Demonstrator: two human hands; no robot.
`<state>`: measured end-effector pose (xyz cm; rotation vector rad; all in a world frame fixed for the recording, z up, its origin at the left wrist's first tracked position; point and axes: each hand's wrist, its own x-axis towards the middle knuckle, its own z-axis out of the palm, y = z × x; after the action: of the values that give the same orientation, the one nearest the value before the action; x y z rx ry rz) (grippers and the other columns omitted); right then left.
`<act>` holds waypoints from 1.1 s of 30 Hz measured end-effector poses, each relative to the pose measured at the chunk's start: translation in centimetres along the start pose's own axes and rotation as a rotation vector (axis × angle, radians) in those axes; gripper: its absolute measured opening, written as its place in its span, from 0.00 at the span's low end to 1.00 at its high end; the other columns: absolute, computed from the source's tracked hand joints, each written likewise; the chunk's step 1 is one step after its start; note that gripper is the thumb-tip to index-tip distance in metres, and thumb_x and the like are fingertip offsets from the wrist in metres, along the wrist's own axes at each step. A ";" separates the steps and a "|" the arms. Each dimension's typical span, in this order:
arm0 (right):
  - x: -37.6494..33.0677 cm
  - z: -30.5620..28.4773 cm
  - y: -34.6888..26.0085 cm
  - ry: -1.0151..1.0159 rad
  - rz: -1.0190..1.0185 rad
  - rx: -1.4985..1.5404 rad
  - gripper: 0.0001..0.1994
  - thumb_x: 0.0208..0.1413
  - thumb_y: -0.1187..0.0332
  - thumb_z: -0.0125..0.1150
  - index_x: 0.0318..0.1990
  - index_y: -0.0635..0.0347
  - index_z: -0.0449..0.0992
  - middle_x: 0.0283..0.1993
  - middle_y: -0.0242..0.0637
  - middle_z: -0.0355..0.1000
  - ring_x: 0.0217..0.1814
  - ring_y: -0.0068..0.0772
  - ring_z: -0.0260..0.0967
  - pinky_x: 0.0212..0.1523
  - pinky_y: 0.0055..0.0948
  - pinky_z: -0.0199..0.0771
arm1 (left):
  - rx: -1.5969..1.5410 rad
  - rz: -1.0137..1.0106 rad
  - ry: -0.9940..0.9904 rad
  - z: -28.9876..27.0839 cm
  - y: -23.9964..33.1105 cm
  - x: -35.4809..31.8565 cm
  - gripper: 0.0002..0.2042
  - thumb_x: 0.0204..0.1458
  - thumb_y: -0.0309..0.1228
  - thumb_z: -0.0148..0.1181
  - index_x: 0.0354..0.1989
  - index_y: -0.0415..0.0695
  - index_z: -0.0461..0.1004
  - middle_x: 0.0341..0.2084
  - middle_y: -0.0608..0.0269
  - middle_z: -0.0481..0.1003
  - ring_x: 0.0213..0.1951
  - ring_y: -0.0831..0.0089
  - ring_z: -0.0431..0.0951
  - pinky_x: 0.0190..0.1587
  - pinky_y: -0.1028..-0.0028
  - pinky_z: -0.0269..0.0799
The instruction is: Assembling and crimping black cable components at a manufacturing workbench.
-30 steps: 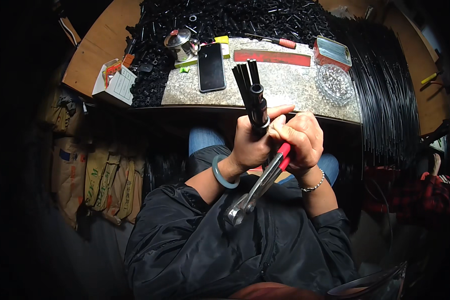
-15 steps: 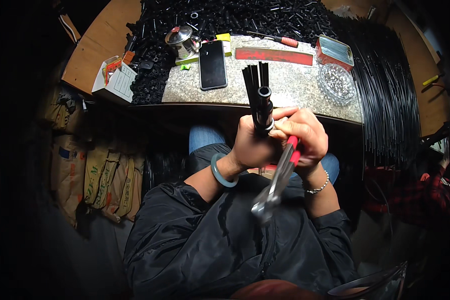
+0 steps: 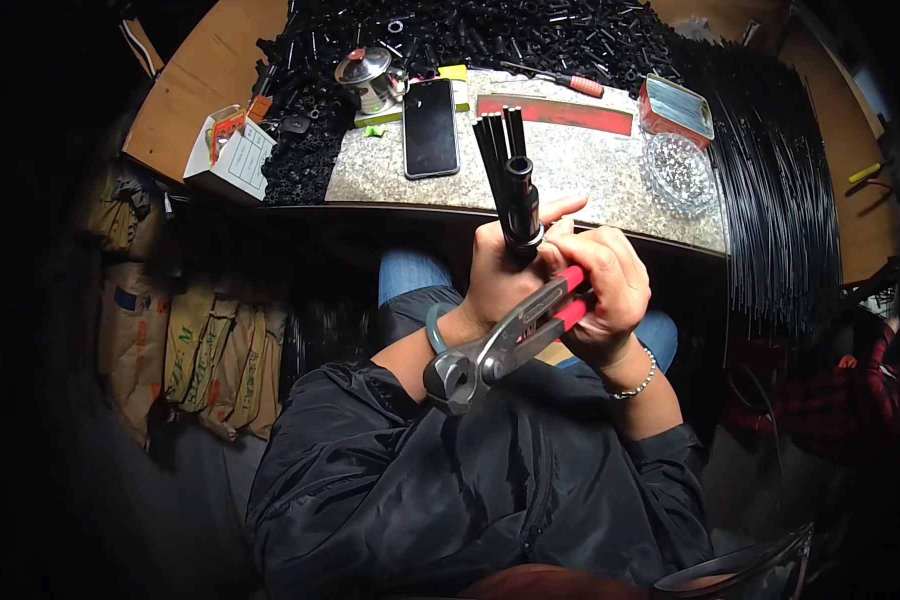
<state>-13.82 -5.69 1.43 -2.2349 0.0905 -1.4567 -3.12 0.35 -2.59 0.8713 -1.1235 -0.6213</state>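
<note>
My left hand [image 3: 492, 285] is closed around a black tubular part [image 3: 522, 215], which stands upright with its round hollow end on top. Several thin black rods [image 3: 494, 158] rise beside that tube from the same grip. Red-handled end-cutting pliers [image 3: 466, 376] are in my right hand [image 3: 613, 285], their steel head pointing down and left over my left wrist. My right thumb and fingertips also meet the left hand near the base of the tube; whether they pinch anything there is hidden.
A table [image 3: 610, 205] ahead holds a phone [image 3: 431, 130], a lidded metal pot [image 3: 368, 85], a red strip [image 3: 555, 113], a screwdriver [image 3: 582, 84], a glass dish [image 3: 678, 175] and a tin [image 3: 676, 108]. Black parts [image 3: 470, 30] heap behind; long black rods [image 3: 780, 200] lie right.
The pliers have swung round, their head going left and slightly up toward my left wrist. My left hand, with the tube and rods, has shifted a little left and up.
</note>
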 end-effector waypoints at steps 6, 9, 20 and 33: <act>-1.5 1.7 -0.1 0.133 0.172 0.135 0.04 0.50 0.78 0.61 0.32 0.64 0.71 0.22 0.36 0.66 0.20 0.25 0.60 0.20 0.22 0.59 | 0.145 -0.032 0.163 0.7 0.6 0.0 0.11 0.55 0.25 0.55 0.45 0.33 0.74 0.21 0.73 0.69 0.23 0.86 0.63 0.26 0.81 0.61; -2.5 1.7 -0.2 0.115 0.318 0.278 0.02 0.56 0.76 0.55 0.32 0.64 0.71 0.22 0.31 0.65 0.20 0.21 0.58 0.23 0.19 0.58 | 0.117 -0.219 0.218 0.4 2.0 0.8 0.12 0.58 0.27 0.52 0.45 0.33 0.73 0.15 0.77 0.65 0.17 0.90 0.57 0.18 0.83 0.50; -2.5 -1.2 1.2 0.056 0.891 0.655 0.10 0.60 0.67 0.54 0.28 0.63 0.73 0.20 0.22 0.63 0.22 0.10 0.55 0.22 0.15 0.54 | 0.063 -0.181 0.028 0.1 1.2 0.2 0.08 0.52 0.20 0.57 0.40 0.30 0.74 0.26 0.59 0.77 0.29 0.77 0.77 0.32 0.80 0.73; -3.3 -7.9 -1.2 -0.728 1.145 0.651 0.17 0.64 0.68 0.43 0.59 0.58 0.65 0.25 0.29 0.68 0.21 0.13 0.56 0.25 0.15 0.59 | 0.168 -0.245 0.210 0.0 1.6 0.5 0.04 0.50 0.21 0.58 0.30 0.33 0.76 0.17 0.72 0.72 0.21 0.88 0.67 0.23 0.83 0.63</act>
<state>-22.43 -6.32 1.69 -1.5232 0.4759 -0.0142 -2.99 0.81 -0.99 1.2028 -0.8944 -0.6244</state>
